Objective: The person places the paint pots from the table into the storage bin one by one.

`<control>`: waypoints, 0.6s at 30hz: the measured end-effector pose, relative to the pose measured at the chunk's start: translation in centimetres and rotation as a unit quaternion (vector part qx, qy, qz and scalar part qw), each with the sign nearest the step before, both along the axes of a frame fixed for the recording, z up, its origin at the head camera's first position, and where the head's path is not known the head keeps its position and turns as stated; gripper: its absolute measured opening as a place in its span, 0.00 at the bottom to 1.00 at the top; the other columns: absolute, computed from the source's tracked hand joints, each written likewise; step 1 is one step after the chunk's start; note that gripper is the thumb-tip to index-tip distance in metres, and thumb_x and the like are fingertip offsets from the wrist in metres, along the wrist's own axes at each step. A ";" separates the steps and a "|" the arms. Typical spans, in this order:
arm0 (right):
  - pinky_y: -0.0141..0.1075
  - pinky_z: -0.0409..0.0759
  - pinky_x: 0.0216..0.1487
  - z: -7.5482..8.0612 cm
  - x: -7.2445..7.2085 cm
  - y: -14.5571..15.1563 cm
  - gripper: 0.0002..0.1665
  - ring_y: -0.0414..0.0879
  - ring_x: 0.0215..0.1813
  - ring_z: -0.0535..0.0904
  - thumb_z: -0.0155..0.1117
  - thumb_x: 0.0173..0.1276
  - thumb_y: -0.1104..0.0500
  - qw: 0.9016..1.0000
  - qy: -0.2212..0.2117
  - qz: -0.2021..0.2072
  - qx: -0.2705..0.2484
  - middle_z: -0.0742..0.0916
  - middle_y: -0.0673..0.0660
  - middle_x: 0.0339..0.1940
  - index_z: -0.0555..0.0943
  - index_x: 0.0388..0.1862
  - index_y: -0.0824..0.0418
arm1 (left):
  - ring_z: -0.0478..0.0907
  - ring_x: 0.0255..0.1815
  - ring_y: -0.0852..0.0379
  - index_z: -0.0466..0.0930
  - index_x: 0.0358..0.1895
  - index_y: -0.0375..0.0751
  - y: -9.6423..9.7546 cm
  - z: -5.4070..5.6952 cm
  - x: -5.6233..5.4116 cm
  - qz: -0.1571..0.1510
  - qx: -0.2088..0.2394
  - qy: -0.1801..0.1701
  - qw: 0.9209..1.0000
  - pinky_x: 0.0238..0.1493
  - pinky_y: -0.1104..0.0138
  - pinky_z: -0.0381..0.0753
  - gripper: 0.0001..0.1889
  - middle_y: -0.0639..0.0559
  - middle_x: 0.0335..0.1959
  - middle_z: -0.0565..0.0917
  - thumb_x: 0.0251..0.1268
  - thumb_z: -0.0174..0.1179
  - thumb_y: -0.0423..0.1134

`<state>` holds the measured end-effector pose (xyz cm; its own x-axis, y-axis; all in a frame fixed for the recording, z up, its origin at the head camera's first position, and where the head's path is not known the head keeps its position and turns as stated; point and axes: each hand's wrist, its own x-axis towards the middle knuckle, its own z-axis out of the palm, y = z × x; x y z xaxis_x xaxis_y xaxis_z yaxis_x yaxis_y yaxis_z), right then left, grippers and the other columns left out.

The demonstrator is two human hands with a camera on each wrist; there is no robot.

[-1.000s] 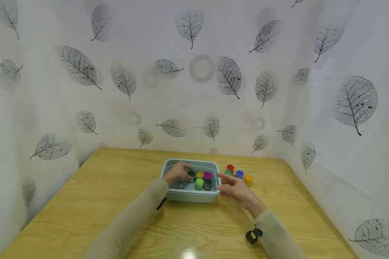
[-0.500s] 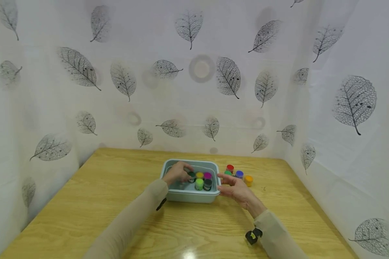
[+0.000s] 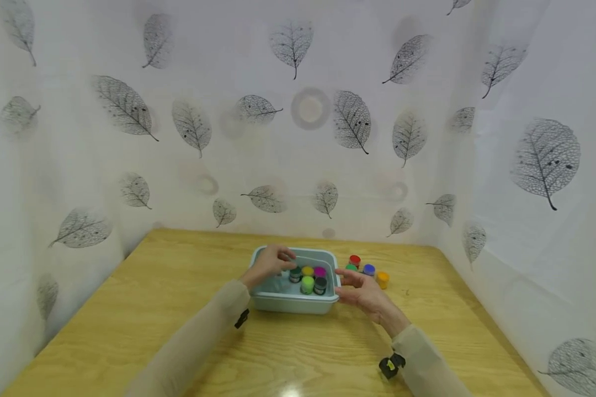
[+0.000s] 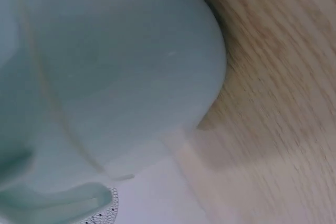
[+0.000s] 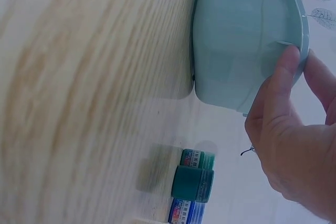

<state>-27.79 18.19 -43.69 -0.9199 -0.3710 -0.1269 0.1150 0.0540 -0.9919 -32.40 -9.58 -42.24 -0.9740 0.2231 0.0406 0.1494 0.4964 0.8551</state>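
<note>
Surrounding the scene at back and sides, a white sheet printed with dark skeleton leaves (image 3: 283, 160) stands behind a yellowish wood-grain worktop (image 3: 154, 286). On that sits a pale blue-green rectangular plastic tub (image 3: 293, 305). Two beige sleeves (image 3: 203, 325) reach toward it. The right hand (image 3: 370, 298) has its grip on the tub's right rim, thumb and fingers pinching either side. The left hand (image 3: 270, 262) hangs over the tub's left part, its grip apparently released, fingers loosely bent near a small dark-green-lidded jar (image 3: 295, 274). Also standing inside are a yellow jar (image 3: 308, 271), a magenta jar (image 3: 320, 272), a lime-green jar (image 3: 307, 284) and a blackish jar (image 3: 320, 285). Beyond the right hand, on the worktop, cluster a red jar (image 3: 355, 261), a green jar (image 3: 351, 267), a blue jar (image 3: 369, 269) and an orange jar (image 3: 383, 279).
</note>
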 end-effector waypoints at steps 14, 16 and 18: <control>0.41 0.85 0.53 0.4 0.8 -0.4 0.36 0.45 0.45 0.83 0.67 0.66 0.66 0.999 0.022 -0.038 0.027 0.74 0.71 0.60 0.66 0.71 0.68 | 0.82 0.40 0.44 0.85 0.39 0.45 -1.4 0.9 2.3 0.002 -0.003 0.061 0.998 0.34 0.66 0.82 0.05 0.53 0.35 0.83 0.64 0.65 0.40; 0.41 0.86 0.52 0.5 0.9 -0.4 0.35 0.45 0.46 0.83 0.66 0.66 0.67 0.998 0.031 -0.047 0.033 0.73 0.72 0.61 0.67 0.70 0.69 | 0.81 0.42 0.41 0.85 0.40 0.45 -1.9 0.9 2.6 0.001 0.002 0.061 0.998 0.35 0.66 0.81 0.05 0.52 0.34 0.83 0.64 0.65 0.41; 0.40 0.86 0.52 0.6 0.9 -0.4 0.32 0.44 0.47 0.82 0.65 0.66 0.67 0.997 0.042 -0.058 0.036 0.74 0.71 0.61 0.69 0.69 0.70 | 0.81 0.42 0.40 0.85 0.41 0.45 -2.4 1.0 2.9 0.003 0.006 0.057 0.998 0.35 0.66 0.80 0.06 0.50 0.34 0.84 0.65 0.65 0.41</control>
